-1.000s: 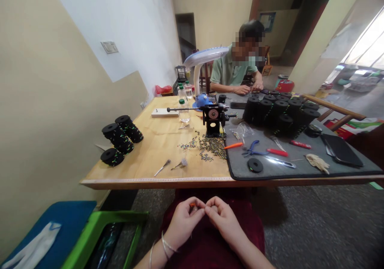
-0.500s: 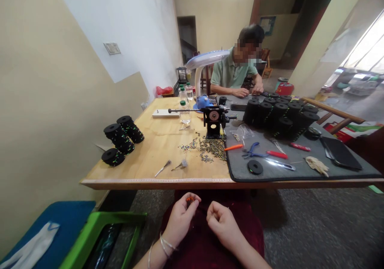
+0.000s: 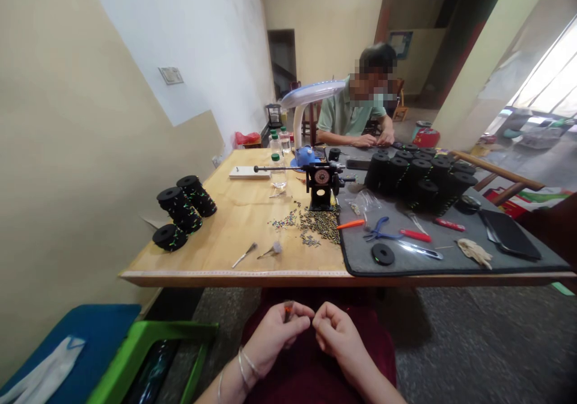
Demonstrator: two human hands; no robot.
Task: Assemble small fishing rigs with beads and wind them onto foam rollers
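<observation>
Low in front of the table edge, over a dark red garment, my left hand [image 3: 280, 335] is closed, with bracelets on its wrist. A small orange piece [image 3: 288, 311] shows among its fingers; its kind is too small to tell. Thumb and forefinger of this hand press together at the tip. Right beside them, my right hand [image 3: 336, 335] is closed in a pinch, its fingertips almost meeting those of the left. Whatever it pinches is hidden or too fine to see.
On the table [image 3: 225, 235] stand a winding machine [image 3: 321, 184], a scatter of small parts [image 3: 318, 220], and black spools [image 3: 169, 235]. Pliers [image 3: 381, 229] lie on the grey mat [image 3: 360, 263]. A co-worker [image 3: 347, 118] sits opposite. A green plastic stool [image 3: 148, 338] is at lower left.
My left hand has moved right and slightly down, so its fingertips now come up against those of my right hand. Before, a gap lay between them.
</observation>
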